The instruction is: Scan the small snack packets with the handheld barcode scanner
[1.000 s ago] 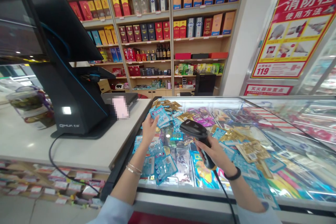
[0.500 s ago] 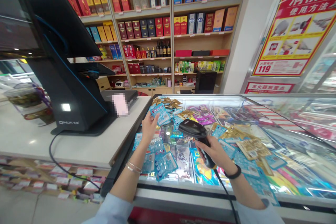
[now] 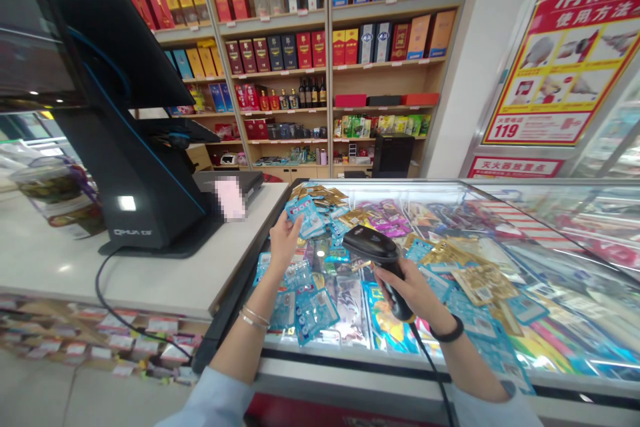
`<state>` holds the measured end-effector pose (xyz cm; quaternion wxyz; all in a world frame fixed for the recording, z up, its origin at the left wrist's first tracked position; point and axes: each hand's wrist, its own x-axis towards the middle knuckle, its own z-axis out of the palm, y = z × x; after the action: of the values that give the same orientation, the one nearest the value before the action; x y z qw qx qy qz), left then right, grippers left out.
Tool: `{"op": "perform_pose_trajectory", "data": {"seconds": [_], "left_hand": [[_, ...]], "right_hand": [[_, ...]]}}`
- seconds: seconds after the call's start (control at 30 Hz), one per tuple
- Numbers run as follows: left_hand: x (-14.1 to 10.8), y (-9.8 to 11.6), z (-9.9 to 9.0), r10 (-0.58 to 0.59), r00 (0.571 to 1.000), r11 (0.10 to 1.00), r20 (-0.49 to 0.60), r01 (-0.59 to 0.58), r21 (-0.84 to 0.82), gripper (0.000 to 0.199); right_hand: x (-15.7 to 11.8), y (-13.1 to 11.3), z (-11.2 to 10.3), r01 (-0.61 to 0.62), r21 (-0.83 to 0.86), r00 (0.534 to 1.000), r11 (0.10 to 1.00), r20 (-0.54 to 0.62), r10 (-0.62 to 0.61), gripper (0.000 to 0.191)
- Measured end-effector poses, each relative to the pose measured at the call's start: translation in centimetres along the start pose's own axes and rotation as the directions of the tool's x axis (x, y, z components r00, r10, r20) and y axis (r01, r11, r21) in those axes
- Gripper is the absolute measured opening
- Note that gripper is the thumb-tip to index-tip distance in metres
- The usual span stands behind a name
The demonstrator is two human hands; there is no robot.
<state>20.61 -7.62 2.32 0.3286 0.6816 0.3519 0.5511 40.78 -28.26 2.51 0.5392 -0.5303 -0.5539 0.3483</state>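
A small blue packet (image 3: 306,215) is pinched in my left hand (image 3: 285,238), above the left part of the glass-topped case. My right hand (image 3: 411,288) is wrapped round the handle of a black barcode scanner (image 3: 371,244), whose head points left toward the packet. Its cable hangs down past my right wrist. More blue packets (image 3: 316,315) lie on the glass below my left hand. Gold packets (image 3: 323,196) are heaped at the far left corner of the glass, and others (image 3: 484,281) lie to the right of my right hand among blue ones.
On the left, a white counter (image 3: 250,273) carries a black register (image 3: 145,167) and a plastic tub (image 3: 65,197) of dark food. Shelves (image 3: 280,73) of boxes and bottles stand behind the case. A red poster (image 3: 565,53) hangs on the right wall.
The scanner and my right hand have shifted very slightly to the right. My left hand holds the packet in nearly the same place.
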Motion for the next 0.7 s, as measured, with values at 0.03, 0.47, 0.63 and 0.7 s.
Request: {"op": "perform_pose_trajectory", "data": {"seconds": [0.03, 0.47, 0.63, 0.7], "left_hand": [[0.01, -0.01, 0.01, 0.005, 1.000, 1.000, 0.007, -0.005, -0.016, 0.035], [0.33, -0.79, -0.03, 0.046, 0.999, 0.999, -0.028, -0.047, -0.027, 0.032], [0.33, -0.78, 0.04, 0.038, 0.999, 0.999, -0.029, -0.039, -0.037, 0.032], [0.34, -0.74, 0.03, 0.037, 0.999, 0.998, -0.027, -0.038, -0.041, 0.031]], "right_hand": [[0.00, 0.00, -0.02, -0.005, 0.005, 1.000, 1.000, 0.002, 0.005, 0.042], [-0.08, -0.31, -0.06, 0.023, 0.021, 1.000, 1.000, -0.008, -0.023, 0.041], [-0.07, -0.19, -0.18, 0.024, 0.029, 1.000, 0.999, 0.002, -0.024, 0.039], [-0.06, -0.05, -0.21, 0.022, 0.038, 1.000, 0.999, 0.000, -0.022, 0.039]]}}
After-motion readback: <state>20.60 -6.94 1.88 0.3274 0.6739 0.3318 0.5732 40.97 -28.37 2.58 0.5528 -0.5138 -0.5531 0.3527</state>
